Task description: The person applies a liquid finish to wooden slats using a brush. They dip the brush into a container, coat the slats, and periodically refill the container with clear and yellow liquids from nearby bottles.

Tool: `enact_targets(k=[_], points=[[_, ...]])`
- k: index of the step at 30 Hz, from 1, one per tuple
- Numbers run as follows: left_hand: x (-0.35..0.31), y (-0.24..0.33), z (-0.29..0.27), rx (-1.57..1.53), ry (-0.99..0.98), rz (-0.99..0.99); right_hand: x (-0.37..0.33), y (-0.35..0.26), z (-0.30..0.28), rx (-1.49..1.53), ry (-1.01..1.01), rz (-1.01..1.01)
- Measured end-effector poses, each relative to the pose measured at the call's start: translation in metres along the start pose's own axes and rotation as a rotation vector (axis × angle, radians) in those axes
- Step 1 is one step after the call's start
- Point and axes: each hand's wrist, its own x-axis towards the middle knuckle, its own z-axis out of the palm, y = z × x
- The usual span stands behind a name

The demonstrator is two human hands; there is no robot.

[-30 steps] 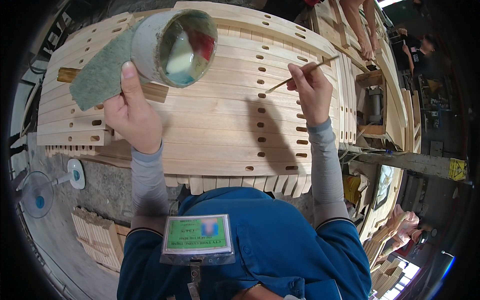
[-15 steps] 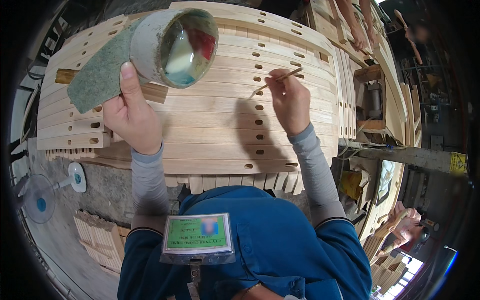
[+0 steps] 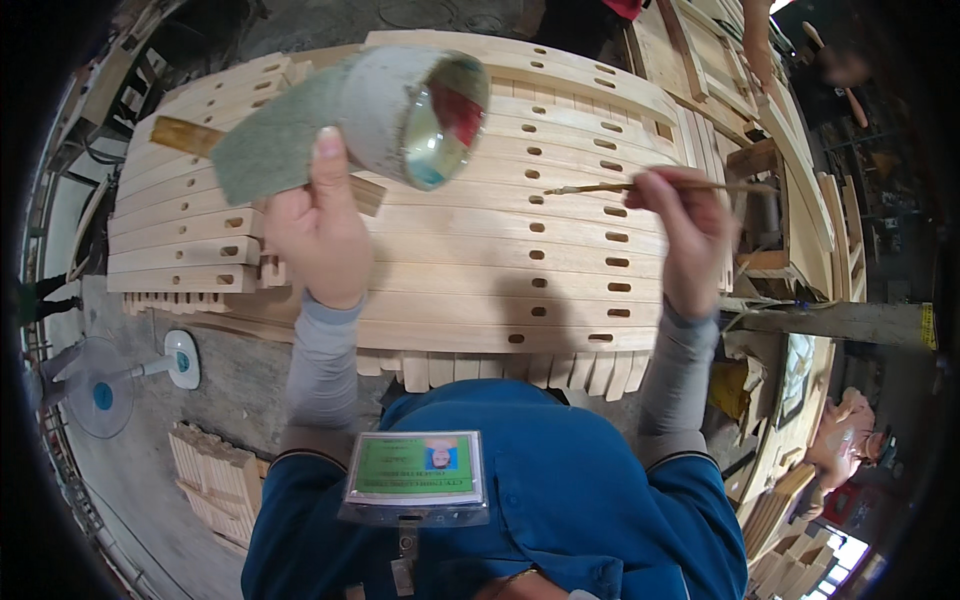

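My left hand (image 3: pixel 318 235) is closed, its thumb pressing a grey-green piece that looks like sandpaper (image 3: pixel 262 140) against the side of a white pot (image 3: pixel 375 115). The pot tilts to the right; its mouth shows glossy white, red and blue-green stains. A brown wooden strip (image 3: pixel 180 136) sticks out behind the sheet. My right hand (image 3: pixel 690 235), somewhat blurred, pinches a thin stick (image 3: pixel 595 188) lying nearly level, its tip pointing left above the slotted wooden slats (image 3: pixel 450 260). Whether the tip touches the wood I cannot tell.
More slats are stacked at the left (image 3: pixel 180 250), with strip ends poking out below the front edge. A fan (image 3: pixel 105 390) stands on the floor at lower left. Another person's arm (image 3: pixel 758 45) reaches in at upper right, beside wooden frames (image 3: pixel 690 60). Another person (image 3: pixel 845 435) is at lower right.
My right hand has moved right and down, and its stick has swung to nearly level with the tip leftward. The pot and left hand appear shifted right and slightly down, as the view shifted too.
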Motion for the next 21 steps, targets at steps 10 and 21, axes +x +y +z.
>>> enact_targets(k=[10,21], points=[[-0.010,0.033,0.031,-0.200,-0.230,-0.120,-0.011,-0.026,0.010,0.270,-0.116,-0.207],[-0.028,-0.002,0.094,-0.250,-0.332,-0.304,0.025,0.053,-0.024,0.864,0.039,0.398]])
